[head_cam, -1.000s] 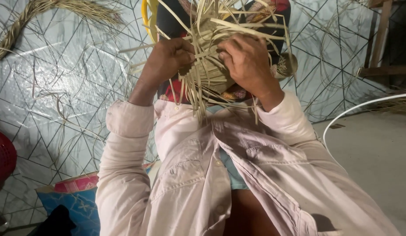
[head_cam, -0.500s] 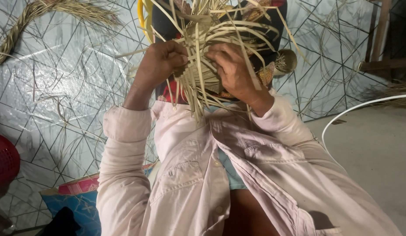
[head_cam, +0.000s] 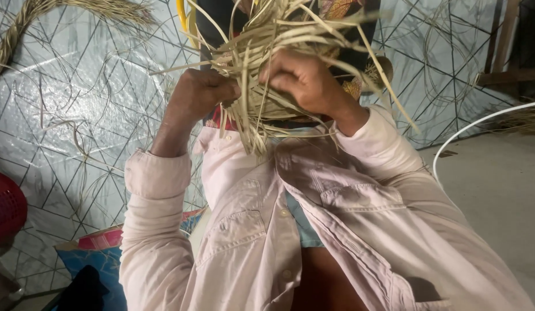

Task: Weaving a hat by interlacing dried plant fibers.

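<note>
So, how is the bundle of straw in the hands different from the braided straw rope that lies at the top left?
The bundle of strips is loose, with ends that stick out in all directions; the braided rope is tightly plaited into one narrow curved band. The bundle is gripped by the left hand and the right hand; the rope lies untouched on the patterned sheet. Both are pale, dry straw.

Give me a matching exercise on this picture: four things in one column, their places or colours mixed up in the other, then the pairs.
1. straw bundle
2. basket
3. cable
4. shirt

a. red, at the left edge
b. white, curving on the floor at right
c. pale pink, buttoned
d. gripped between left hand and right hand

Pairs: 1-d, 2-a, 3-b, 4-c
</note>
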